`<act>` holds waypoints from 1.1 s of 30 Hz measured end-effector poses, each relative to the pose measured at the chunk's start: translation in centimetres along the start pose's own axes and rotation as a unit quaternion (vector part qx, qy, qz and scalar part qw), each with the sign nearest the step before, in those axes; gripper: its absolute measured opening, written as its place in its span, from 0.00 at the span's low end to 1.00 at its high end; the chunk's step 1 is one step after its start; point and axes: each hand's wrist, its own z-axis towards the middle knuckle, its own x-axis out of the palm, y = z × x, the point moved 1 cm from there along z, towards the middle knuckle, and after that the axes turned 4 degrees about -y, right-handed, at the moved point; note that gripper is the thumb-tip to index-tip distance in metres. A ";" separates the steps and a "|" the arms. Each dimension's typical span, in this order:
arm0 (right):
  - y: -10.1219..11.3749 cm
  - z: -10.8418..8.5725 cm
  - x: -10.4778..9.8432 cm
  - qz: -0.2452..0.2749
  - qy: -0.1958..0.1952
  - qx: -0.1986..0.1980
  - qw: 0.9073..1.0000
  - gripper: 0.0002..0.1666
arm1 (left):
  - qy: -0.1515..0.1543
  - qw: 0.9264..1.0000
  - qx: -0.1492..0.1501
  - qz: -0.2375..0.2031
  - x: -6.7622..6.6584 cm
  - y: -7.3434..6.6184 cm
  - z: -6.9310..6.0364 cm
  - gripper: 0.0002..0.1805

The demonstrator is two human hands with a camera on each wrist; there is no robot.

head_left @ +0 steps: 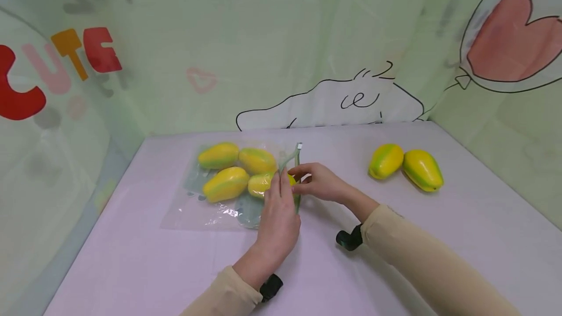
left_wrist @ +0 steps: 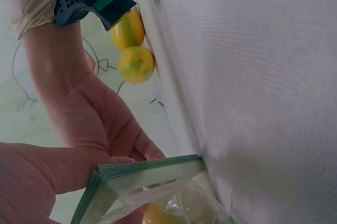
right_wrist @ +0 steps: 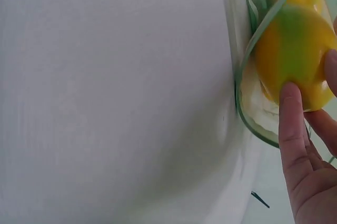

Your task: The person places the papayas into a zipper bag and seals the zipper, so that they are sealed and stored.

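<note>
A clear zip bag [head_left: 189,216] with a green-edged mouth lies on the table, mouth facing right. Several yellow-green papayas [head_left: 226,184] are inside. My left hand [head_left: 278,221] holds the bag by its mouth, fingers over the top layer and thumb at the rim [left_wrist: 152,165]. At the opening, my right hand [head_left: 322,184] grips the outer end of a papaya [right_wrist: 295,55] with its fingertips, one finger [right_wrist: 291,113] lying along its surface. That papaya sits mostly within the mouth; in the head view my left fingers partly cover it.
Two more papayas [head_left: 386,161] rest side by side at the back right of the lilac table [head_left: 131,257]. Printed fabric walls [head_left: 281,52] stand behind and at both sides. A dark wrist camera [head_left: 350,238] is strapped to each arm.
</note>
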 end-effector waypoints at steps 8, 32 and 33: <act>1.1 0.1 0.9 0.029 0.019 -0.029 0.999 0.24 | -0.006 1.000 0.010 0.011 0.1 -0.2 -0.1 0.48; -2.5 -4.6 -5.6 0.080 -0.024 0.025 0.996 0.25 | -0.001 0.998 -0.018 -0.061 -0.1 -0.1 -0.1 0.50; -2.7 -5.0 -6.3 0.077 -0.034 0.030 0.996 0.25 | 0.000 0.998 -0.018 -0.063 -0.2 -0.1 -0.1 0.50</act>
